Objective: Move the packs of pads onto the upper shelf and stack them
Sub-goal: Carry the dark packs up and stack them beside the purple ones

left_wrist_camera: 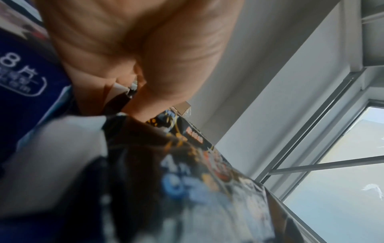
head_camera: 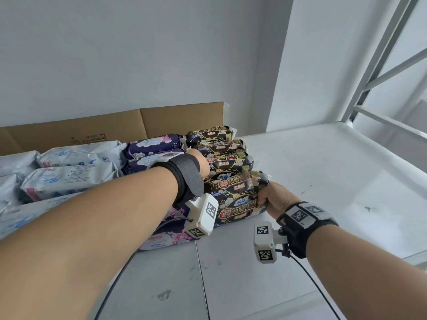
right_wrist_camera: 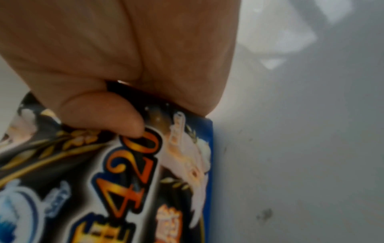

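Black packs of pads with gold and red print stand in a row on the white upper shelf (head_camera: 323,172). Two more black packs (head_camera: 239,199) lie one on the other at the row's front end. My left hand (head_camera: 202,166) grips their left end; in the left wrist view its fingers (left_wrist_camera: 133,69) pinch the crimped flap of a black pack (left_wrist_camera: 187,177). My right hand (head_camera: 273,197) grips the right end, with its thumb (right_wrist_camera: 99,113) pressed on the black pack (right_wrist_camera: 133,172) printed 420. Whether each hand holds one pack or both is hidden.
Purple packs (head_camera: 153,146) and white-and-blue packs (head_camera: 69,174) fill the shelf's left part. Brown cardboard (head_camera: 161,121) stands behind them. Another purple pack (head_camera: 171,236) lies under my left wrist. A grey shelf frame (head_camera: 379,70) rises at the right, with bare shelf before it.
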`<state>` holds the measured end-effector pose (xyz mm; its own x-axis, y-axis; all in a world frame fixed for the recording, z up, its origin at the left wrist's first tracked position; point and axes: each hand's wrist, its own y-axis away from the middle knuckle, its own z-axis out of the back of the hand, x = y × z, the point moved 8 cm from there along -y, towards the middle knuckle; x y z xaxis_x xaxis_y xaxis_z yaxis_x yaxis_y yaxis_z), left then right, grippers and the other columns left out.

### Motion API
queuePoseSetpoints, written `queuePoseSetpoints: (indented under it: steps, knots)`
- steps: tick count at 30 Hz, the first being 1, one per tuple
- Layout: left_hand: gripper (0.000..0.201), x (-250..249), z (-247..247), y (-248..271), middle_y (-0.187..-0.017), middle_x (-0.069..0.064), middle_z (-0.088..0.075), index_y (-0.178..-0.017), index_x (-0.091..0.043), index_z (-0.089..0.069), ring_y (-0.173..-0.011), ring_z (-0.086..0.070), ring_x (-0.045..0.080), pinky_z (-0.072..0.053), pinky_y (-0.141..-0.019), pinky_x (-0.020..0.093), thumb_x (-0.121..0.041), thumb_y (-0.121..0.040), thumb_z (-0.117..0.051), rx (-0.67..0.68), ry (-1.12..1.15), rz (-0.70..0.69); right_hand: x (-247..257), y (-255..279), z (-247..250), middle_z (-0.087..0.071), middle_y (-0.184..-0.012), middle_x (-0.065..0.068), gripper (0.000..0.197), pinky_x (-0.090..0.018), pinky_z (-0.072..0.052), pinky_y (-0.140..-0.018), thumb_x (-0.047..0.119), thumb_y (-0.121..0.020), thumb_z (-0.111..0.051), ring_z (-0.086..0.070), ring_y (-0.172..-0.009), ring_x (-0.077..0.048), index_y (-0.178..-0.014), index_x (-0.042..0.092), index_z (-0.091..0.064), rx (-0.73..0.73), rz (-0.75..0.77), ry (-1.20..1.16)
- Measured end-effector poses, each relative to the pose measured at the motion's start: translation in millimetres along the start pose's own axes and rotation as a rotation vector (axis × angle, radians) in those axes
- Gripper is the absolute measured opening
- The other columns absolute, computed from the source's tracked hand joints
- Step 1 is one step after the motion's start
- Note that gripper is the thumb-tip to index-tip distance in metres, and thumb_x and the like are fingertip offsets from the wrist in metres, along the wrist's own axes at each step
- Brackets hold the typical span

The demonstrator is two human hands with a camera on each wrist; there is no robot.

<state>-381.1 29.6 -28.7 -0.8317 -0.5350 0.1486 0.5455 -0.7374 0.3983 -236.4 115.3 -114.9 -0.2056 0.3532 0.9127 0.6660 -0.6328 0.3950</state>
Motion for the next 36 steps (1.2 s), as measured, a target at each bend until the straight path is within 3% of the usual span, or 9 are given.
queuePoseSetpoints:
  steps: [4, 8, 11, 13, 17, 21, 26, 33, 36]
  knots:
    - [0.036, -3, -1, 3, -0.132, 0.009, -0.055, -0.126, -0.005, -0.054, -0.119, -0.055, 0.025, -0.045, -0.095, 0.031, -0.023, -0.102, -0.033, -0.041, -0.018, -0.029, 1, 4, -1, -0.061, -0.098, -0.021, 0.051, -0.041, -0.050, -0.081, -0.009, -0.042, -0.035, -0.059, -0.096, -0.038, -0.090, -0.006, -0.054, 0.003, 0.008, -0.003]
    - [0.038, -3, 4, 10, -0.140, 0.016, -0.048, -0.131, 0.004, -0.049, -0.126, -0.050, 0.031, -0.044, -0.102, 0.037, -0.005, -0.099, -0.030, -0.087, 0.196, -0.003, 1, 11, 9, -0.053, -0.106, -0.024, 0.079, -0.036, -0.043, -0.071, -0.007, -0.040, -0.033, -0.052, -0.100, -0.038, -0.117, -0.019, -0.044, -0.055, 0.026, 0.088]
    - [0.031, -8, 0, 16, -0.131, 0.017, -0.056, -0.118, -0.001, -0.058, -0.097, -0.058, 0.027, -0.048, -0.069, 0.021, -0.004, -0.096, -0.036, -0.055, 0.325, 0.009, -4, 20, 15, -0.048, -0.100, -0.022, 0.063, -0.040, -0.034, -0.072, -0.006, -0.045, -0.037, -0.047, -0.096, -0.036, -0.105, -0.024, -0.046, -0.078, 0.008, 0.125]
    - [0.026, -1, 10, 16, -0.122, 0.016, -0.061, -0.113, -0.002, -0.060, -0.090, -0.057, 0.026, -0.043, -0.059, 0.024, -0.012, -0.091, -0.049, -0.208, 0.472, 0.045, -7, 28, 20, -0.053, -0.097, -0.024, 0.045, -0.043, -0.037, -0.078, -0.012, -0.065, -0.040, -0.047, -0.092, -0.032, -0.107, -0.027, -0.047, -0.100, 0.016, 0.148]
    - [0.041, -7, 22, 17, -0.122, 0.008, -0.061, -0.125, -0.008, -0.056, -0.102, -0.062, 0.026, -0.053, -0.086, 0.033, -0.019, -0.085, -0.056, -0.358, 0.708, 0.046, -14, 44, 49, -0.061, -0.100, -0.011, 0.035, -0.035, -0.038, -0.083, -0.010, -0.082, -0.045, -0.052, -0.088, -0.022, -0.109, 0.002, -0.063, -0.218, 0.017, 0.099]
    - [0.046, -35, 36, 37, -0.132, 0.003, -0.056, -0.127, -0.014, -0.055, -0.114, -0.055, 0.022, -0.040, -0.088, 0.021, -0.014, -0.082, -0.058, -0.489, 0.905, -0.058, -14, 82, 77, -0.063, -0.101, -0.003, 0.027, -0.036, -0.040, -0.090, -0.002, -0.081, -0.058, -0.057, -0.102, -0.018, -0.098, 0.019, -0.063, -0.323, 0.032, 0.068]
    - [0.044, -111, 42, 75, -0.120, -0.002, -0.054, -0.121, -0.020, -0.055, -0.097, -0.048, 0.013, -0.038, -0.081, 0.022, -0.015, -0.078, -0.062, -0.518, 1.050, -0.257, -9, 144, 136, -0.063, -0.111, 0.000, 0.040, -0.032, -0.043, -0.087, 0.004, -0.074, -0.072, -0.058, -0.100, -0.014, -0.108, 0.020, -0.061, -0.437, 0.121, 0.154]
    - [0.043, -264, 5, 145, -0.104, -0.008, -0.046, -0.119, -0.024, -0.056, -0.093, -0.047, 0.010, -0.040, -0.080, 0.023, -0.017, -0.077, -0.062, -0.383, 1.136, -0.385, -45, 257, 251, -0.060, -0.122, -0.009, 0.051, -0.021, -0.039, -0.064, -0.002, -0.073, -0.072, -0.056, -0.100, -0.016, -0.121, 0.010, -0.058, -0.572, 0.143, 0.162]
    - [0.042, -334, -24, 184, -0.102, -0.007, -0.047, -0.118, -0.022, -0.057, -0.094, -0.047, 0.009, -0.040, -0.082, 0.021, -0.017, -0.077, -0.063, -0.369, 1.139, -0.394, -70, 313, 305, -0.058, -0.126, -0.014, 0.055, -0.022, -0.043, -0.071, -0.006, -0.072, -0.071, -0.053, -0.104, -0.018, -0.124, 0.006, -0.055, -0.584, 0.160, 0.190]
